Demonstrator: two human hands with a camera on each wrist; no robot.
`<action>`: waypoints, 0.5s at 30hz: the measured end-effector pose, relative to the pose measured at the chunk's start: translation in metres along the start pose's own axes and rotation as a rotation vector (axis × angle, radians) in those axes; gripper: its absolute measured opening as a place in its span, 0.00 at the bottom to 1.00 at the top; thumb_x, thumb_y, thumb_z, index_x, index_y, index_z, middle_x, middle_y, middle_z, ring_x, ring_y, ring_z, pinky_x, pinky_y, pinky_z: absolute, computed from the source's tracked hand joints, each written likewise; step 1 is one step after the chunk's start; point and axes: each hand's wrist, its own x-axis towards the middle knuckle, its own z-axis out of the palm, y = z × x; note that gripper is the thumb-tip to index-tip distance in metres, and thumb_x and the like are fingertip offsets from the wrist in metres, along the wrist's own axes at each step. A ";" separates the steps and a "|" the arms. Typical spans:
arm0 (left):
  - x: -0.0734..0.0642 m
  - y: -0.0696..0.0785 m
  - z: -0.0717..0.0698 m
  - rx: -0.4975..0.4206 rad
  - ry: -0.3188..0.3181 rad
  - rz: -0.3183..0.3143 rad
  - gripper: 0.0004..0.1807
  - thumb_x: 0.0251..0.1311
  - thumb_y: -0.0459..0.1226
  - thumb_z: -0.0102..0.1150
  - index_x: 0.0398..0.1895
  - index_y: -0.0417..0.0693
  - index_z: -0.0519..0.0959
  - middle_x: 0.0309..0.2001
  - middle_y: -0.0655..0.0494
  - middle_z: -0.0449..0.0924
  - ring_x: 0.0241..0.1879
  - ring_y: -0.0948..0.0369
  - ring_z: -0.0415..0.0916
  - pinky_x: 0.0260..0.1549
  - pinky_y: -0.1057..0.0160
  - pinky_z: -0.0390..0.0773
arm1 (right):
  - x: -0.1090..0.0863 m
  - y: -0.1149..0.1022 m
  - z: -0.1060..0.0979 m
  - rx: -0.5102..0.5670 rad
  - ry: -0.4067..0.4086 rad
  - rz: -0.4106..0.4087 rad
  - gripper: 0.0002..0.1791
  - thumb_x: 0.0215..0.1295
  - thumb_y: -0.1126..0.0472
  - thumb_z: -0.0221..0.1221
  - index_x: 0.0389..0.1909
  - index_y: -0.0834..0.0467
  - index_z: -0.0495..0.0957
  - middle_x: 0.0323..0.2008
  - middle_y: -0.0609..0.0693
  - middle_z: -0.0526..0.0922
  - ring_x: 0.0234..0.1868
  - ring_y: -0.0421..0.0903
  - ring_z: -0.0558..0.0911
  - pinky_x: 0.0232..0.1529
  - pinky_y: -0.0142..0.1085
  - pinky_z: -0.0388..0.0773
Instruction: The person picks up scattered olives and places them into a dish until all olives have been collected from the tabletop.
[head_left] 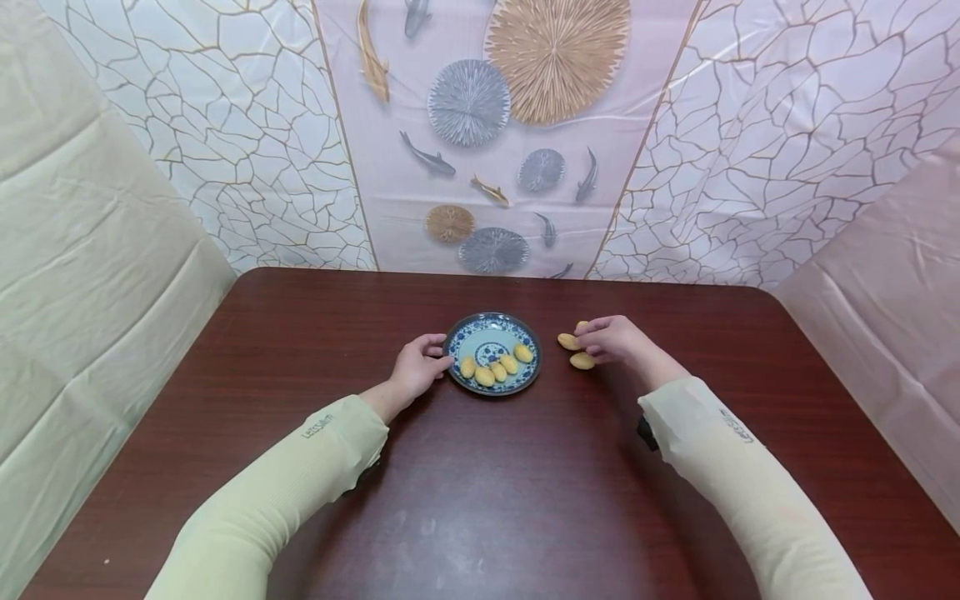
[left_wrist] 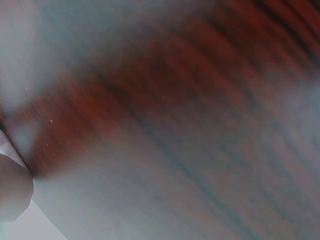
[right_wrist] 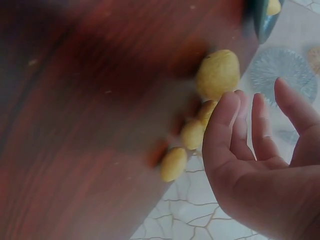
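At the middle of the table a round blue-patterned plate [head_left: 486, 327] holds several small yellow oval pieces [head_left: 484, 377], like little potatoes or fruits. My left hand [head_left: 417, 367] is at the plate's left rim and holds it, thumb on the edge. Only a blurred fingertip of the left hand [left_wrist: 15, 189] shows in the left wrist view. My right hand [head_left: 617, 340] hovers by several more loose yellow pieces [head_left: 582, 361] right of the plate. In the right wrist view, the fingers of my right hand [right_wrist: 260, 165] are spread beside a larger-looking yellow piece [right_wrist: 218, 75], with nothing between them.
The dark red-brown table [head_left: 480, 500] stretches in front of both arms. A patterned curtain [head_left: 487, 150] hangs along the back edge, and pale cloth [head_left: 97, 292] hangs at the sides.
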 end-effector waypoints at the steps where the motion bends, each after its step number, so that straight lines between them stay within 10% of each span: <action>1: 0.000 0.000 0.000 0.001 0.001 0.001 0.24 0.58 0.30 0.58 0.60 0.39 0.70 0.48 0.40 0.77 0.36 0.61 0.77 0.32 0.68 0.80 | 0.000 0.003 -0.001 0.000 0.005 -0.002 0.24 0.64 0.60 0.57 0.58 0.68 0.70 0.53 0.58 0.75 0.39 0.42 0.77 0.43 0.33 0.81; 15: -0.002 0.002 0.000 -0.001 0.004 0.003 0.24 0.58 0.29 0.58 0.60 0.38 0.70 0.48 0.38 0.77 0.37 0.58 0.78 0.33 0.67 0.80 | 0.007 0.027 0.003 -0.030 0.016 -0.006 0.20 0.61 0.64 0.59 0.53 0.69 0.74 0.39 0.47 0.79 0.34 0.39 0.75 0.35 0.31 0.79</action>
